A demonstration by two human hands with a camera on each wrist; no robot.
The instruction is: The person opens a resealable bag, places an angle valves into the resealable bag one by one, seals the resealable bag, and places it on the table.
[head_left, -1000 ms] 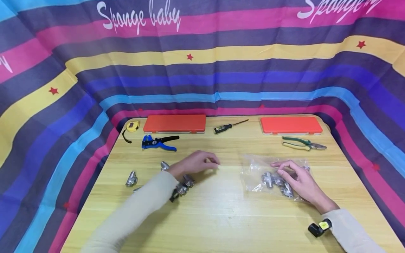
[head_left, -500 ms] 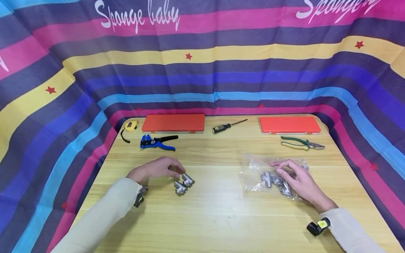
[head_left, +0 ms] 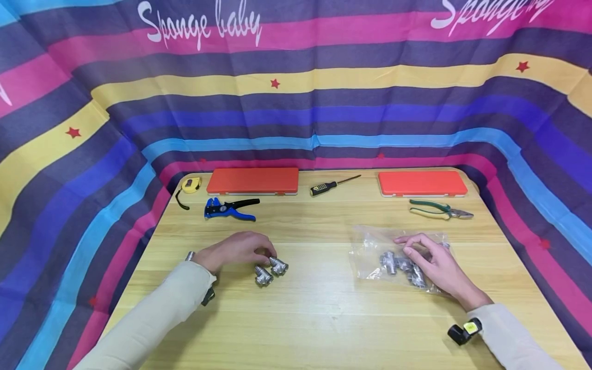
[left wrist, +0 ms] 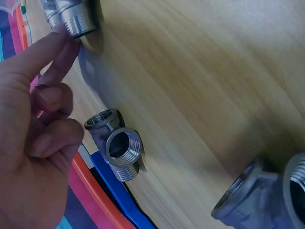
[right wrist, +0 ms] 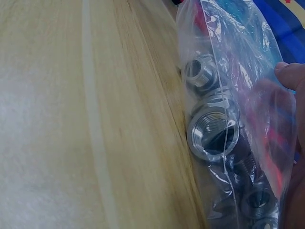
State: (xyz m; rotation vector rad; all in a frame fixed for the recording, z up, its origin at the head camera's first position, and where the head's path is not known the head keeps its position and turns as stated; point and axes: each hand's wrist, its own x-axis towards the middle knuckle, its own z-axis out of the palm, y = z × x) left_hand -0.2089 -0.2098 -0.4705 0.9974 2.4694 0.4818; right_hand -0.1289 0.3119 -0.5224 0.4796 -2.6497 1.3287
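In the head view my left hand [head_left: 238, 251] is at the left of the table, its fingertips at a silver threaded pipe tee [head_left: 279, 266]. The left wrist view shows the thumb and index finger pinching the end of that tee [left wrist: 78, 21]; the other fingers are curled. A second tee [head_left: 263, 276] lies beside it. Past my wrist a further tee [head_left: 190, 256] peeks out. My right hand [head_left: 432, 262] grips a clear plastic bag [head_left: 365, 252] with several metal fittings [right wrist: 213, 132] inside. Bag film hides part of the right fingers.
Along the back stand two red cases [head_left: 252, 181], with a screwdriver [head_left: 330, 186] between them. A yellow tape measure [head_left: 190, 185] and blue-black wire strippers [head_left: 231, 209] lie back left; green-handled pliers [head_left: 441, 209] lie back right. A striped cloth [head_left: 314, 118] surrounds the table.
My left hand has come back from the table's middle to the left-hand tees. One tee has turned and shifted slightly right at its fingertips. The right hand and bag stay put.
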